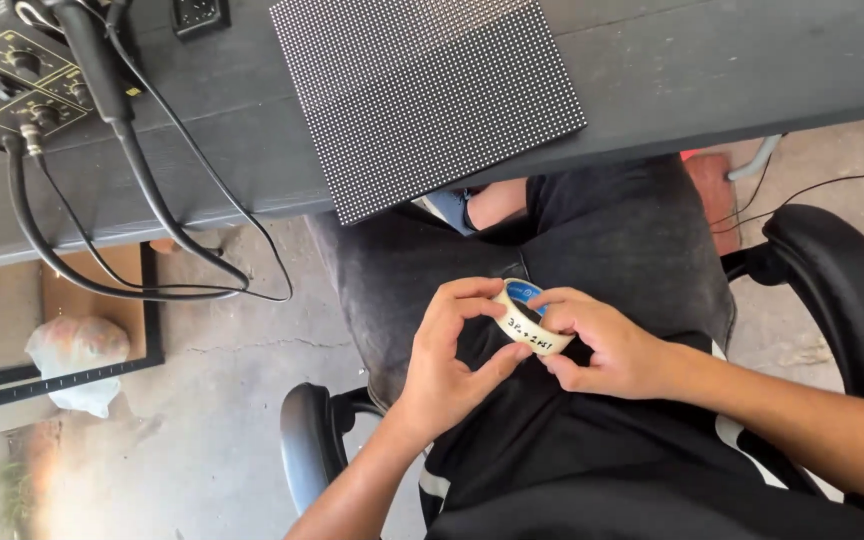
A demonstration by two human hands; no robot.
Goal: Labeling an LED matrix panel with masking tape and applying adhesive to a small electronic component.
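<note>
Over my lap, both hands hold a roll of pale tape (529,326) with a blue inner core and dark handwriting on its outer face. My left hand (452,360) pinches the roll's left side between thumb and fingers. My right hand (602,345) grips its right side, fingertips on the tape's edge. I sit in a black office chair, wearing dark trousers.
A dark table (672,70) runs across the top, bearing a square black dotted LED panel (422,95) that overhangs its front edge. A control box with knobs (12,70) and black cables (132,200) sit at the left. Chair armrests (832,280) flank me. A framed board and plastic bag (77,350) lie on the concrete floor.
</note>
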